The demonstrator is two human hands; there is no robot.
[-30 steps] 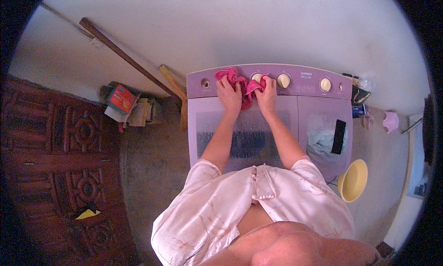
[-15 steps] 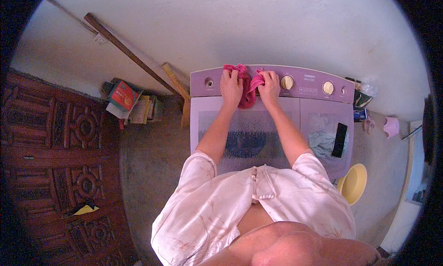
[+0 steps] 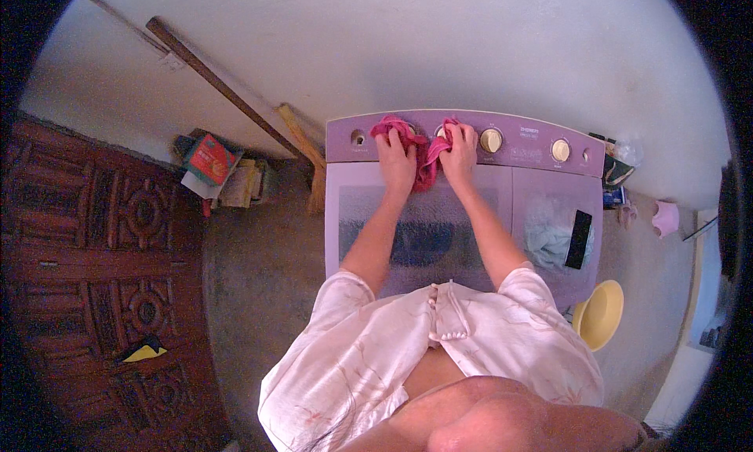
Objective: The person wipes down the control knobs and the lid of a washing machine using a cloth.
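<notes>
A crumpled pink cloth [image 3: 421,168] lies against the control panel [image 3: 527,144] of a purple twin-tub washing machine [image 3: 332,224]. My left hand [image 3: 396,160] is closed on the cloth's left part, near the panel's left side. With my right hand [image 3: 459,155] I grip its other end, by a knob partly covered by cloth and fingers. Between the hands the cloth sags over the panel's front edge. Just right of my right hand is a cream knob [image 3: 491,141], and a second cream knob [image 3: 560,150] sits farther right.
A black phone [image 3: 579,239] lies on the right lid, through which pale laundry [image 3: 545,244] shows. On the floor to the right stands a yellow basin [image 3: 600,315]. A broom [image 3: 306,150] and a wooden pole [image 3: 220,83] lean left of the machine. A carved door [image 3: 86,279] is far left.
Both hands have shifted slightly toward me. The cloth's left part has slid down from the panel's top edge, uncovering part of a knob behind it.
</notes>
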